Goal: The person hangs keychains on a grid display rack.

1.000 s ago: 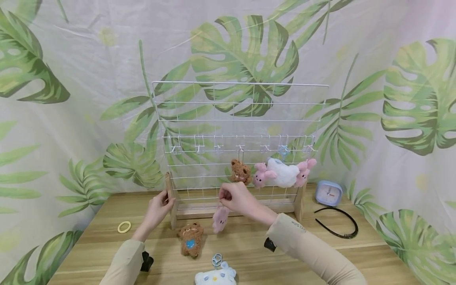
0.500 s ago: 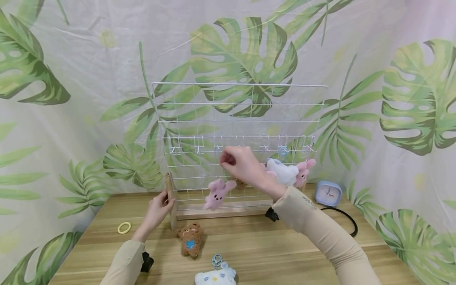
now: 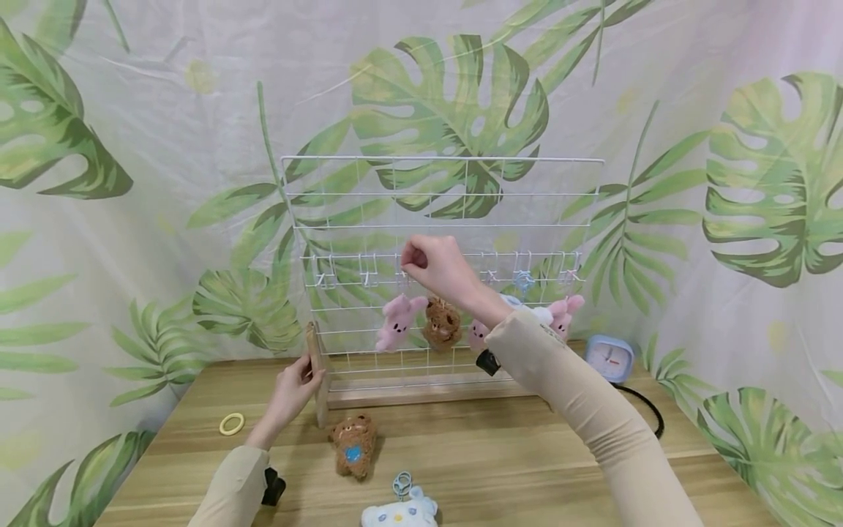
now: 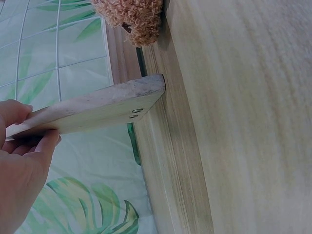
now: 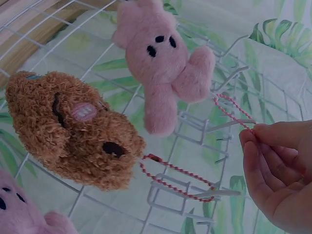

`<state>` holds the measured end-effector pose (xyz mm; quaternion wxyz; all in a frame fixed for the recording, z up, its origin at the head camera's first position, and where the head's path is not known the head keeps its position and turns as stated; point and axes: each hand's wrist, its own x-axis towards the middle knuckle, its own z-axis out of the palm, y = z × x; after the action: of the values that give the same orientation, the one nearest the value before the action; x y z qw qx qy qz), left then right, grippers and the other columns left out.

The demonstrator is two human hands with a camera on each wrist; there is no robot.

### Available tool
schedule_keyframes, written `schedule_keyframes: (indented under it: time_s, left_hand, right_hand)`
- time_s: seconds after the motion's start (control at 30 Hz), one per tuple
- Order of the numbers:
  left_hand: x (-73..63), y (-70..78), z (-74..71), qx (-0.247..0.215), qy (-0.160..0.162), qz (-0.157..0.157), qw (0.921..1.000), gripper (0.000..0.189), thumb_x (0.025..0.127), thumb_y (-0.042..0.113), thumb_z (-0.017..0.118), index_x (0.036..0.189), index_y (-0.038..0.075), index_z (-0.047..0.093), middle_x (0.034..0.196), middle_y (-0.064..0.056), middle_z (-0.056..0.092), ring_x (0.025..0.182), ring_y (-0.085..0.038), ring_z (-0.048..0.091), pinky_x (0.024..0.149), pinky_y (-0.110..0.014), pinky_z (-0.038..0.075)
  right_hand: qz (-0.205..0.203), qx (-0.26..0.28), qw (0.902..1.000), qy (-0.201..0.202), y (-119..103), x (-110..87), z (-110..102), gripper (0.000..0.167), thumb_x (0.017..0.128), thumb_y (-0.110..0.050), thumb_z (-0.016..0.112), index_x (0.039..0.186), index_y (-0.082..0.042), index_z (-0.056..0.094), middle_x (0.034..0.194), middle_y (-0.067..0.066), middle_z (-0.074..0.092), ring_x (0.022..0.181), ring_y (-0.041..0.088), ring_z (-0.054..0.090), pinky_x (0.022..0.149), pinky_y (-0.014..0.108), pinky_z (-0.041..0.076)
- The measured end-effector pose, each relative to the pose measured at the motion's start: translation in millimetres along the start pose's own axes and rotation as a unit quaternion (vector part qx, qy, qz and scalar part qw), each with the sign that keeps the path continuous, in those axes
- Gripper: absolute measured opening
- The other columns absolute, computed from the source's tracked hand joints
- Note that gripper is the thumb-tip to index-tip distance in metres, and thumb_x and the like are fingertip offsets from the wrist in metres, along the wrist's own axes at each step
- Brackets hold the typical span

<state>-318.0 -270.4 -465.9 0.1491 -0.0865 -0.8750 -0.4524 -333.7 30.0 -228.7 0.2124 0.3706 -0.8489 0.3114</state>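
Observation:
My right hand (image 3: 440,269) is raised in front of the white wire grid rack (image 3: 443,158), at its row of hooks. Thumb and forefinger pinch the pink ball chain (image 5: 233,109) of a pink bunny plush keychain (image 5: 156,61). The chain loop is right at the tip of a white hook (image 5: 225,126), and the bunny hangs below. Beside it a brown bear plush (image 5: 73,134) hangs by its own chain from the neighbouring hook. My left hand (image 3: 290,388) grips the rack's wooden side upright (image 4: 97,105) between thumb and fingers.
On the wooden table (image 3: 500,461) lie another brown bear plush (image 3: 354,443), a white-blue plush (image 3: 399,514) with a blue ring clasp, and a yellow ring (image 3: 222,424). A clock (image 3: 609,359) and black headband (image 3: 648,404) are at right. More plushes hang behind my right forearm.
My right hand has risen from low in front of the rack to the hook row, lifting the pink bunny keychain beside the hanging bear. My left hand has stayed on the upright.

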Motion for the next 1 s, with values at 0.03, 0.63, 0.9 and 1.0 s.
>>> schedule_keyframes:
  time_s: [0.03, 0.63, 0.9, 1.0]
  left_hand:
    - [0.0, -0.1, 0.3, -0.002, -0.001, 0.0, 1.0, 0.03, 0.1, 0.006, 0.054, 0.125, -0.011, 0.055, 0.127, -0.036, 0.06, 0.121, -0.047, 0.06, 0.094, -0.044, 0.058]
    - [0.5, -0.7, 2.1, 0.005, 0.003, 0.003, 1.0, 0.025, 0.1, 0.006, 0.055, 0.12, -0.009, 0.058, 0.12, -0.033, 0.064, 0.116, -0.045, 0.063, 0.087, -0.038, 0.062]
    - [1.2, -2.8, -0.2, -0.006, -0.001, 0.01, 0.9999, 0.033, 0.1, 0.006, 0.054, 0.128, -0.012, 0.053, 0.127, -0.037, 0.059, 0.121, -0.048, 0.059, 0.093, -0.044, 0.058]
    - [1.1, -2.0, 0.2, -0.004, -0.001, 0.009, 1.0, 0.031, 0.1, 0.005, 0.054, 0.126, -0.012, 0.055, 0.126, -0.036, 0.06, 0.12, -0.048, 0.06, 0.092, -0.044, 0.059]
  right_hand:
    - [0.003, -0.004, 1.0, -0.002, 2.0, 0.7, 1.1, 0.005, 0.09, 0.001, 0.066, 0.088, -0.004, 0.067, 0.087, 0.01, 0.073, 0.076, 0.016, 0.068, 0.069, 0.018, 0.058]
    - [0.001, 0.008, 0.9999, 0.006, 5.6, -21.5, -0.5, 0.005, 0.088, 0.001, 0.069, 0.086, -0.002, 0.066, 0.086, 0.012, 0.073, 0.077, 0.019, 0.07, 0.069, 0.02, 0.06]
    - [-0.039, 0.031, 0.997, -0.06, 0.0, -58.0, 33.8, 0.006, 0.085, 0.0, 0.073, 0.088, -0.002, 0.068, 0.084, 0.01, 0.073, 0.072, 0.014, 0.068, 0.065, 0.009, 0.055]
    - [-0.062, 0.026, 0.993, -0.097, 3.4, -70.3, 59.8, 0.007, 0.085, -0.001, 0.074, 0.087, -0.002, 0.067, 0.081, 0.008, 0.072, 0.069, 0.012, 0.066, 0.064, 0.007, 0.052]
